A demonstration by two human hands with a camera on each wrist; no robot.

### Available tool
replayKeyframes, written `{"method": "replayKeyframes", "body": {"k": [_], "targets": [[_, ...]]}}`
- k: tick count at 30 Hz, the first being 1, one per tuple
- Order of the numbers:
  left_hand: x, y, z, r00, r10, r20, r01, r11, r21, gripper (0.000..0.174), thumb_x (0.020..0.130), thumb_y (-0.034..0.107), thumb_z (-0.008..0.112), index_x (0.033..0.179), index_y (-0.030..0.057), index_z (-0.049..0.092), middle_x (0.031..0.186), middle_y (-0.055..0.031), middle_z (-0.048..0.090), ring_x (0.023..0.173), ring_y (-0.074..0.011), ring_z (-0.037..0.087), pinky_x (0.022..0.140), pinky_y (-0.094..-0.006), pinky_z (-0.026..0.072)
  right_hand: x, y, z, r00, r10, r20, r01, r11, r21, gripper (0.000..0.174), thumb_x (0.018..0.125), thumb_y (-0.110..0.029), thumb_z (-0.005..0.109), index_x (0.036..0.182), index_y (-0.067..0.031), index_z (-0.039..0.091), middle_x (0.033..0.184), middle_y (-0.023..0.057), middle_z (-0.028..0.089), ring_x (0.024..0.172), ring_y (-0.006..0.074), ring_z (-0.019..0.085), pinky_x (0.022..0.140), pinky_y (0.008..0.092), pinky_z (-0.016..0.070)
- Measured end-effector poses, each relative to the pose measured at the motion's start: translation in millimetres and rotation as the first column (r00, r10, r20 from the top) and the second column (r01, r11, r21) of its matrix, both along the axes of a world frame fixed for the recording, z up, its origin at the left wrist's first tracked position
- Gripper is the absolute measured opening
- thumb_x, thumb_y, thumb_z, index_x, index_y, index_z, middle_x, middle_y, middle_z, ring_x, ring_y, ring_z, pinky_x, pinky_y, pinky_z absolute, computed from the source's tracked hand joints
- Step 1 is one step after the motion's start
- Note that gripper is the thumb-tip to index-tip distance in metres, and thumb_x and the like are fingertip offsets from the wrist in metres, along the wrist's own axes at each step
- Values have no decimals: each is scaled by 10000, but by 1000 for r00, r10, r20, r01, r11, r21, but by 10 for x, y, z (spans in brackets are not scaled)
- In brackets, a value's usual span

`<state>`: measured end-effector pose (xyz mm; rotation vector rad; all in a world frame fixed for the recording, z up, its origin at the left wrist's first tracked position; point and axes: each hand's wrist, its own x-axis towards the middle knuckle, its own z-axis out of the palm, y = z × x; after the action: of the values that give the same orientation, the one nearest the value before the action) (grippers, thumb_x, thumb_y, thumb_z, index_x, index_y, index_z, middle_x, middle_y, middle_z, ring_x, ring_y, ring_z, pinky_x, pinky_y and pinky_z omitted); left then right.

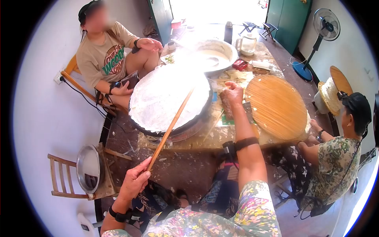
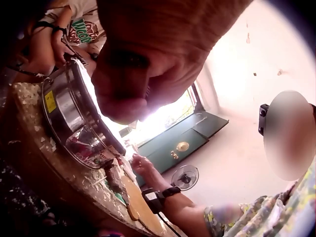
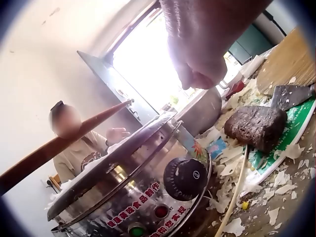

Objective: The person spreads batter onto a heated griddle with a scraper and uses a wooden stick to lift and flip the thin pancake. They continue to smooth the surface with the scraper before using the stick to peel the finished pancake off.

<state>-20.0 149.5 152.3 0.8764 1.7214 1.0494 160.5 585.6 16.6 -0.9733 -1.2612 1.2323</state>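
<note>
My left hand (image 1: 136,179) grips the lower end of a long wooden stick (image 1: 169,130), which slants up over the round electric griddle (image 3: 133,192). The far tip overlaps the white sheet of batter (image 1: 166,98) covering the griddle's top. Beyond the table's front edge, my right hand (image 1: 233,94) is held over the table with loosely curled fingers; nothing shows between them. Below it lie a dark, rough block (image 3: 256,128) and a metal scraper (image 3: 291,97) on a green-and-white sheet (image 3: 291,140). In the left wrist view my left hand (image 2: 153,64) hides the stick.
A large batter basin (image 1: 221,49) stands behind the griddle, near a jug (image 1: 248,43) and a flask (image 1: 228,32). A round slatted board (image 1: 276,106) lies at the right. Dry scraps litter the table. One person (image 1: 108,51) sits at left, another (image 1: 335,158) at right.
</note>
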Motion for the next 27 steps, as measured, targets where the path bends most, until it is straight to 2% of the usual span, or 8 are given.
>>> {"method": "replayKeyframes", "body": {"k": [4, 7, 10, 13, 16, 19, 22, 27], "targets": [[-29, 268, 118, 991, -57, -117, 52, 998, -44, 495, 930, 37, 544, 1418, 45, 465, 767, 38, 515, 519, -30, 424, 458, -183, 365, -99, 202, -283, 953, -134, 271, 81, 977, 199, 431, 678, -1, 732, 1105, -31, 682, 952, 76, 706, 741, 149, 655, 680, 268, 533], [-25, 459, 266, 981, -71, -178, 58, 995, -75, 492, 926, 34, 544, 1413, 65, 480, 736, 43, 508, 512, -30, 425, 458, -185, 369, 44, 116, 75, 873, 39, 487, 5, 996, -90, 441, 711, -31, 684, 1151, -21, 663, 1142, 140, 675, 829, 168, 680, 769, 304, 544], [-63, 619, 362, 970, -90, -227, 68, 992, -103, 488, 926, 38, 545, 1409, 81, 490, 720, 47, 495, 508, -29, 426, 467, -193, 380, -60, 597, -629, 912, -156, 379, 18, 939, 342, 417, 728, -64, 645, 1140, -5, 660, 1184, 160, 654, 838, 189, 689, 817, 319, 540], [-107, 732, 425, 953, -141, -270, 103, 983, -151, 487, 927, 40, 542, 1410, 76, 486, 706, 54, 468, 520, -28, 419, 481, -201, 382, -78, 452, -571, 762, -461, 455, 32, 728, 685, 394, 732, -57, 602, 1116, -2, 673, 1150, 184, 658, 884, 260, 687, 858, 340, 530], [-112, 795, 491, 938, -169, -304, 127, 980, -154, 482, 929, 53, 539, 1408, 74, 487, 699, 54, 455, 540, -32, 419, 495, -204, 385, 132, -31, 271, 630, 38, 776, -107, 994, 38, 445, 747, -20, 549, 1182, 2, 635, 1211, 198, 626, 1056, 317, 637, 938, 341, 496], [-95, 846, 553, 925, -192, -328, 142, 975, -172, 477, 928, 57, 535, 1402, 71, 494, 702, 53, 456, 547, -37, 427, 501, -206, 391, 117, 30, -31, 644, -99, 759, -133, 962, 238, 507, 764, 10, 515, 1263, -28, 592, 1321, 199, 562, 1214, 327, 552, 1030, 352, 433], [-95, 895, 547, 908, -216, -358, 163, 971, -174, 475, 932, 30, 509, 1405, 58, 487, 699, 62, 471, 520, -22, 429, 474, -190, 382, 49, -149, -165, 550, -432, 715, -107, 812, 573, 492, 792, -37, 559, 1284, -27, 557, 1382, 200, 510, 1316, 324, 456, 1058, 437, 382], [-118, 930, 516, 881, -241, -407, 186, 968, -170, 471, 932, 21, 501, 1402, 46, 489, 695, 69, 465, 516, -15, 422, 464, -183, 369, -128, -905, 257, 754, -333, 567, -289, 606, 741, 550, 802, 21, 491, 1352, 3, 493, 1446, 179, 455, 1368, 307, 403, 1134, 448, 299]]}}
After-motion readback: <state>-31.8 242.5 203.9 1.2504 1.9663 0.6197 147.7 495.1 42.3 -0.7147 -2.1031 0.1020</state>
